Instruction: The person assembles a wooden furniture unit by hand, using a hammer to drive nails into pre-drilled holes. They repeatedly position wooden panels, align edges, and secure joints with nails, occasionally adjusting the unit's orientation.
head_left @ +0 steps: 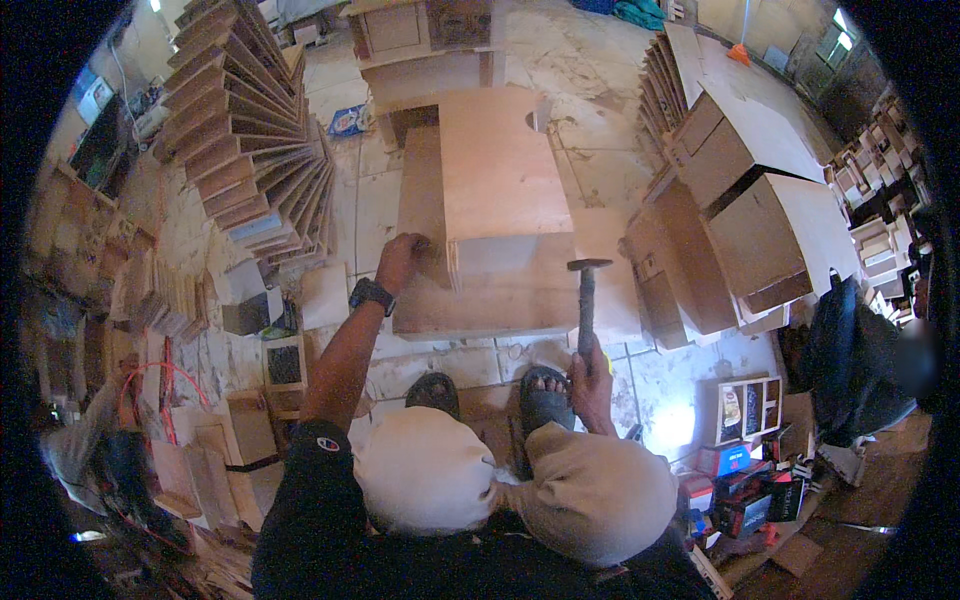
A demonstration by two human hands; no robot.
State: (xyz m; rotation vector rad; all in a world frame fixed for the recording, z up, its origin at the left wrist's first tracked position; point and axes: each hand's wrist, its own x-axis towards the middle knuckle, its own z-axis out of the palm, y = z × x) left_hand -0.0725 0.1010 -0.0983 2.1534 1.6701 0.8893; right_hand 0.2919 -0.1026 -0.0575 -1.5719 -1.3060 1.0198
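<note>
In my right hand (593, 388) is a hammer (587, 312), gripped by its handle and held upright with the head level with the front of a wooden box (505, 170). My left hand (402, 258), wearing a dark watch on the wrist, reaches to the left side of that box. Its fingers are curled against the wood, and what they hold, if anything, is hidden. The box is made of light brown board, with a notch in its far right edge and an open recess at its left. It rests on a flat wooden panel (480, 308) in front of my feet.
A fanned stack of wooden pieces (255, 150) rises at the left. More box units (760, 235) stand at the right. A wooden cabinet (425, 50) is beyond the box. Small coloured cartons (745, 510) lie at the lower right, and a red cord (168, 390) at the left.
</note>
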